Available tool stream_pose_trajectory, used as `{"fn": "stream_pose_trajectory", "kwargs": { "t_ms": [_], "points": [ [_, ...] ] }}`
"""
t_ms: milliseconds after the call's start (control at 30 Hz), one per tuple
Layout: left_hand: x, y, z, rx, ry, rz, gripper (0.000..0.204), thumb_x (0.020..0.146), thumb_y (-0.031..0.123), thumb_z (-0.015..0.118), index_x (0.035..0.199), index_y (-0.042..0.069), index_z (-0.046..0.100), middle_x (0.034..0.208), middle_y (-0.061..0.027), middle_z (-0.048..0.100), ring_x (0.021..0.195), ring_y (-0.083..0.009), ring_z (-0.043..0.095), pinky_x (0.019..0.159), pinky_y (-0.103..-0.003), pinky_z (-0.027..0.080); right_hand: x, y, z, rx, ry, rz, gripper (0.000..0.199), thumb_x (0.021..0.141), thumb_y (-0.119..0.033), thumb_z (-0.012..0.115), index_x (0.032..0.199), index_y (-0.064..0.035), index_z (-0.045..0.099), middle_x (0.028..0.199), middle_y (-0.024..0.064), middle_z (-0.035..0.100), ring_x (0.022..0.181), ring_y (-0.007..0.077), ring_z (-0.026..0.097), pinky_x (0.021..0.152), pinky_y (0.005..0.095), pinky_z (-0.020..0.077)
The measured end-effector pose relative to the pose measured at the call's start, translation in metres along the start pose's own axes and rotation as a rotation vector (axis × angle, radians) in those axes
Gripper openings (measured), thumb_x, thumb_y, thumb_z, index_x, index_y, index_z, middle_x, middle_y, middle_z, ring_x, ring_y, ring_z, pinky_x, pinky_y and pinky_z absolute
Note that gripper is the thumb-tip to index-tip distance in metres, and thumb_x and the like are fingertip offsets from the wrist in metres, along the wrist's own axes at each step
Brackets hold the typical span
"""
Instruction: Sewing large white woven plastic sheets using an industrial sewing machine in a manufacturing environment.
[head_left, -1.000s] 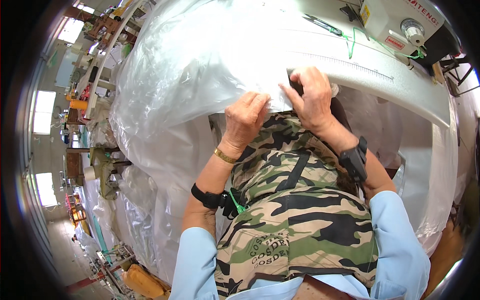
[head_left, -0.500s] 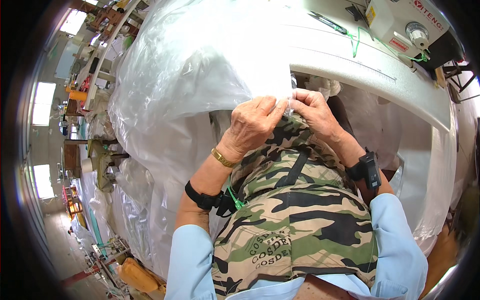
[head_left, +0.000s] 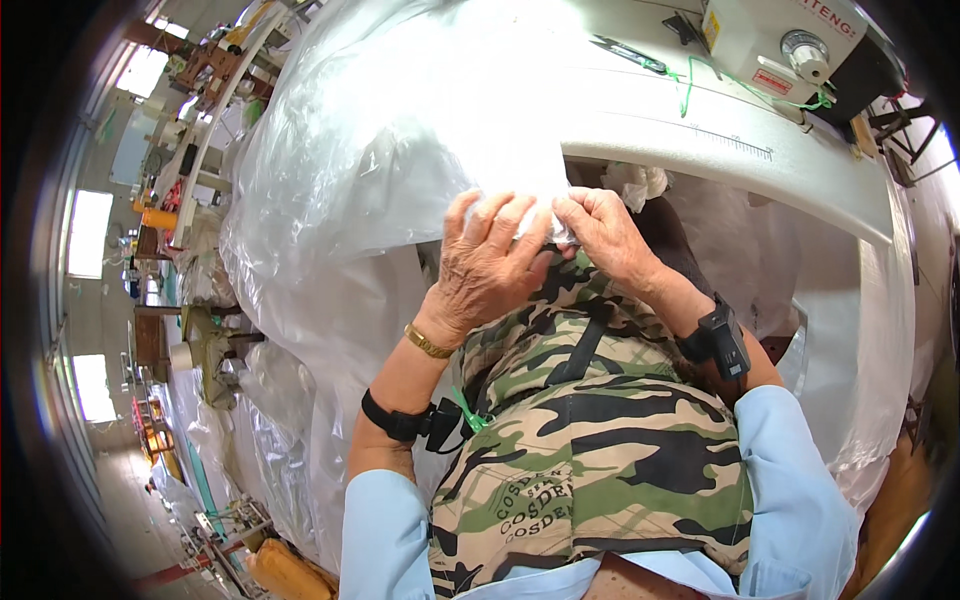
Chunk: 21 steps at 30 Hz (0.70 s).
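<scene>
A big bundle of clear plastic sheeting (head_left: 400, 150) lies over the white sewing table (head_left: 720, 150) and spills down its near edge. My left hand (head_left: 490, 265) grips the lower edge of the sheeting, fingers curled over it. My right hand (head_left: 605, 235) pinches the same edge right beside it, the two hands touching. Both hands sit at the table's near edge, above my camouflage apron (head_left: 590, 440). Each forearm carries a black strap, and a gold bracelet sits on my left wrist.
A white sewing machine (head_left: 790, 50) stands at the back right of the table, with green thread (head_left: 690, 85) and a dark tool (head_left: 625, 50) near it. More plastic sheeting (head_left: 270, 430) hangs down on my left. Workshop racks and windows line the far left.
My hands have drawn together: the left moved right and up, the right slid left, and both now clutch the plastic edge side by side.
</scene>
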<state>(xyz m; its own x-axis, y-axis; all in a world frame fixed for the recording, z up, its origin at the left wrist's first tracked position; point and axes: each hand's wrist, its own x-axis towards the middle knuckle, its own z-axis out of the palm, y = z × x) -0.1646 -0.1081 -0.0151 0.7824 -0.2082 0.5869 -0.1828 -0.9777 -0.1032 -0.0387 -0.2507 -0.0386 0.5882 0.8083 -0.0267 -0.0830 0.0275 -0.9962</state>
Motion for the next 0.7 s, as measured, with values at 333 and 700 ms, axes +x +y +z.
{"fn": "stream_pose_trajectory", "kwargs": {
  "t_ms": [333,700],
  "points": [
    [-0.035,-0.042,-0.012,0.161,0.163,-0.185,0.020,0.079,0.006,0.067,0.099,0.007,0.069,0.100,-0.0052,0.063,0.091,-0.0231,0.060,0.097,-0.048,0.040,-0.007,-0.002,0.004,-0.112,0.118,0.039,0.039,0.099,-0.027,0.057,0.073,0.0020,0.059,0.060,0.0037,0.060,0.056,0.0083,0.058,0.052,0.0273,0.0488],
    [-0.031,0.025,0.037,-1.757,-0.286,-0.952,0.051,0.093,0.028,0.071,0.133,0.001,0.054,0.120,-0.0077,0.064,0.113,-0.0204,0.061,0.100,-0.034,0.049,-0.019,-0.008,0.015,-0.899,0.250,-0.253,0.027,0.092,-0.026,0.063,0.076,-0.0047,0.061,0.063,0.0110,0.065,0.061,0.0307,0.065,0.059,0.0402,0.0473]
  ]
}}
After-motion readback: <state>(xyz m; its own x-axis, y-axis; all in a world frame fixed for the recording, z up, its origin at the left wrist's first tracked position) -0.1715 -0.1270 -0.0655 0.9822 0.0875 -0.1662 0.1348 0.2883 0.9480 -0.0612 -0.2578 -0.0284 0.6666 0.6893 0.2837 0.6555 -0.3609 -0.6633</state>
